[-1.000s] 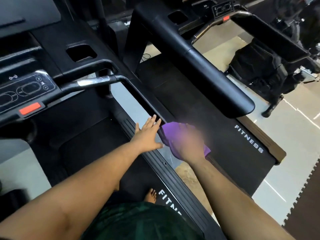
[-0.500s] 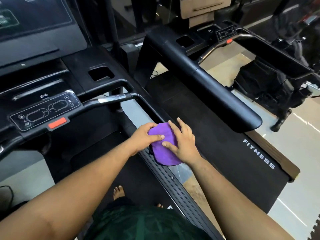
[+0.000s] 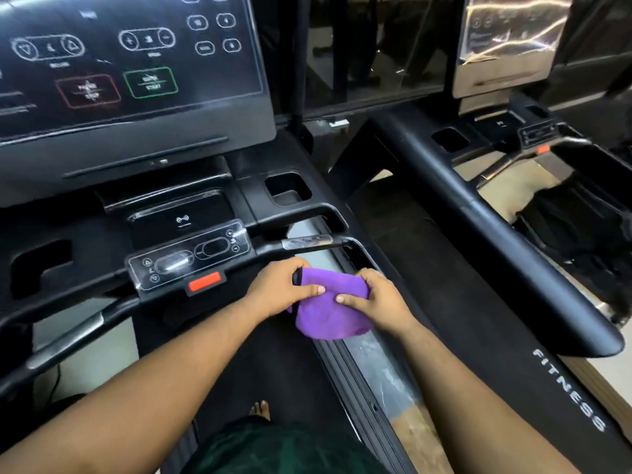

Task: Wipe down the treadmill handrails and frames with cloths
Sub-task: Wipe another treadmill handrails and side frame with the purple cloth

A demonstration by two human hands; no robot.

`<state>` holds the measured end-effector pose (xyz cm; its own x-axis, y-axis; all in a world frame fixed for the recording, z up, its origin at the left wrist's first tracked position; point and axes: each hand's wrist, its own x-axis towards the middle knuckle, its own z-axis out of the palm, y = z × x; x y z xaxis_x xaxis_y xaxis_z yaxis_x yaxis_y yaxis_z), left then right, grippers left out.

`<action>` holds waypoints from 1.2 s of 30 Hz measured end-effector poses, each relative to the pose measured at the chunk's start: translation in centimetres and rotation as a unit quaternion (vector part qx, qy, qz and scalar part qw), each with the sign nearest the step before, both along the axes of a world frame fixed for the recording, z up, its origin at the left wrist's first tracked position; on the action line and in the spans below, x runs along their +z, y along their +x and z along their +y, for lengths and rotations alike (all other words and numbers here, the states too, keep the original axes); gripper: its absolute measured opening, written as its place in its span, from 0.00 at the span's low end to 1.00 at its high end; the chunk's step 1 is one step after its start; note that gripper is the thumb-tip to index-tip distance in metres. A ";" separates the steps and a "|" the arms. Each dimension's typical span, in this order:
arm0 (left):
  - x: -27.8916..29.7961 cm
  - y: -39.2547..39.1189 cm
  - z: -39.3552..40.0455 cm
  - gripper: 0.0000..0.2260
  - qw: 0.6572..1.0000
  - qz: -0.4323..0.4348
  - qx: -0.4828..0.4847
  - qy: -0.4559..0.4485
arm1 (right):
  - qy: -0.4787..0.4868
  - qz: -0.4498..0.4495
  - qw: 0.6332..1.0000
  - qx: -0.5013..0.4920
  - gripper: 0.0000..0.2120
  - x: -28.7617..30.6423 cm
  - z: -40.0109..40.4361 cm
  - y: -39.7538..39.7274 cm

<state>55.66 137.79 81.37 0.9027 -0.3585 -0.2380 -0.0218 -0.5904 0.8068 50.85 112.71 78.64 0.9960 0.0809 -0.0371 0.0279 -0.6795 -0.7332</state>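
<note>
Both hands hold one purple cloth (image 3: 328, 307) between them, above the treadmill's right side rail (image 3: 345, 367). Left hand (image 3: 285, 294) grips the cloth's 9 o'clock edge, fingers curled, thumb on top. Right hand (image 3: 379, 302) grips the 3 o'clock edge likewise. Handrail (image 3: 309, 242) lies at 12 o'clock, apart from the cloth.

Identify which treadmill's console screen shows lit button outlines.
The left treadmill's screen, above the hands: red and green outlined buttons. The right one's screen shows only glare.
</note>
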 end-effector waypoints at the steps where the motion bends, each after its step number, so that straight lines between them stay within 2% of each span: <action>1: 0.0 0.7 1.0 0.17 0.998 -0.035 -0.003 0.049 | -0.002 0.006 1.000 -0.009 0.26 0.4 0.9 1.1; 4: 0.3 2.7 3.1 0.17 0.972 -0.167 -0.006 0.167 | -0.045 -0.006 0.998 -0.032 0.27 1.4 2.9 4.2; 7: 0.5 5.1 4.3 0.15 0.928 -0.270 -0.016 0.256 | -0.122 -0.035 0.991 -0.047 0.24 2.0 5.2 7.5; 9: 0.5 6.9 4.6 0.15 0.901 -0.305 -0.001 0.308 | -0.214 -0.085 0.970 -0.076 0.24 1.9 7.1 10.1; 11: 0.4 8.8 4.7 0.16 0.880 -0.316 0.012 0.354 | -0.307 -0.142 0.935 -0.107 0.25 1.4 9.5 12.3; 13: 0.1 9.9 4.8 0.18 0.861 -0.311 0.005 0.402 | -0.307 -0.153 0.938 -0.049 0.25 0.4 11.5 13.0; 15: -0.3 10.6 5.3 0.21 0.848 -0.304 0.000 0.435 | -0.283 -0.113 0.949 0.082 0.28 -1.9 12.7 12.3; 18: -1.5 10.0 6.7 0.29 0.851 -0.290 0.010 0.438 | -0.313 -0.110 0.927 0.177 0.36 -4.5 12.0 12.1; 20: -2.3 9.1 7.7 0.32 0.847 -0.274 -0.022 0.455 | -0.334 -0.087 0.910 0.228 0.39 -3.9 11.5 15.0; 23: -2.9 8.5 8.1 0.35 0.849 -0.251 -0.042 0.463 | -0.279 0.020 0.903 0.325 0.32 -1.6 11.5 20.0; 24: -2.8 8.6 8.1 0.35 0.852 -0.242 -0.041 0.462 | -0.262 0.024 0.904 0.338 0.31 -1.4 11.6 20.8; 25: -2.8 8.7 7.9 0.36 0.854 -0.235 -0.040 0.462 | -0.257 0.010 0.907 0.333 0.31 -1.5 11.6 20.7; 27: -2.8 8.8 7.8 0.38 0.856 -0.225 -0.040 0.464 | -0.277 -0.078 0.911 0.297 0.34 -3.4 11.0 18.5; 30: -2.8 8.9 7.9 0.41 0.855 -0.218 -0.050 0.468 | -0.352 -0.207 0.882 0.234 0.38 -6.0 9.6 14.6; 32: -2.7 8.8 7.8 0.41 0.852 -0.228 -0.043 0.470 | -0.369 -0.225 0.872 0.227 0.38 -5.9 9.4 15.2; 34: -2.8 8.7 7.6 0.40 0.851 -0.229 -0.038 0.470 | -0.379 -0.163 0.868 0.276 0.38 -4.4 10.0 17.0; 36: -2.8 8.8 7.6 0.40 0.855 -0.210 -0.045 0.472 | -0.336 -0.055 0.879 0.334 0.39 -2.6 10.4 19.1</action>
<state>64.47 145.36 78.55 0.9582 -0.2586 -0.1221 -0.2728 -0.9548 -0.1184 69.94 123.10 76.01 0.7350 0.6457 -0.2069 0.6307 -0.7631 -0.1411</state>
